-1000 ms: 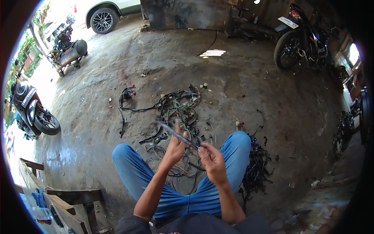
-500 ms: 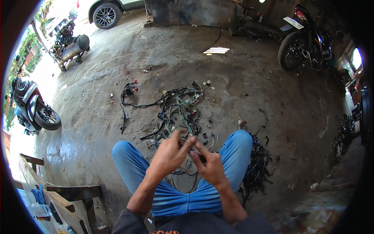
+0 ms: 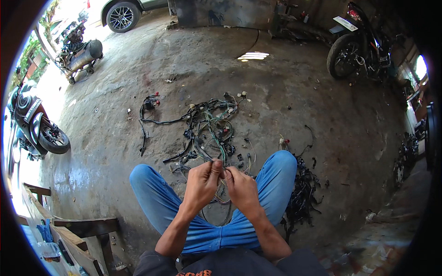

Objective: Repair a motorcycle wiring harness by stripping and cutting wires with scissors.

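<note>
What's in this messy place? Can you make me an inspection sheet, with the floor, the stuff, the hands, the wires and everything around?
Surface: grey floor, rough and stained, with a bright patch of light.
Things in use: a dark strand, running up to the hands.
Clutter: a heap of black scraps beside the right knee; small bits scattered about.
Hands: left hand and right hand close together, seemingly pinching the strand; its gripped part is hidden.
Cables: tangled wires, some green, some black, on the floor.
Surroundings: a car, two parked motorbikes.
</note>
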